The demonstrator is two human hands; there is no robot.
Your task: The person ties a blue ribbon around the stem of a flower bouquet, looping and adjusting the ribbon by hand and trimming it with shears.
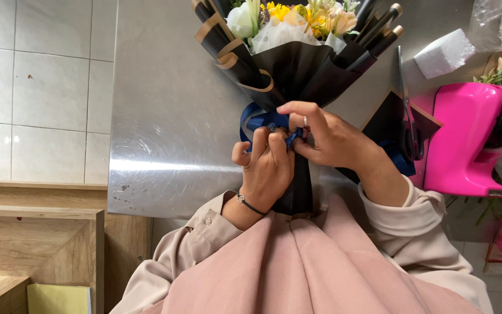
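Bouquet in matte black wrap with tan edging, lying on a brushed steel table; its flower tops are cut off by the upper frame edge, and its stem end is hidden behind both hands. Left hand and right hand pinch a glossy blue ribbon at the bouquet's neck, fingers closed on it; the knot itself is hard to make out. Scissors rest on black paper, beside a pink tape dispenser partly cropped at right.
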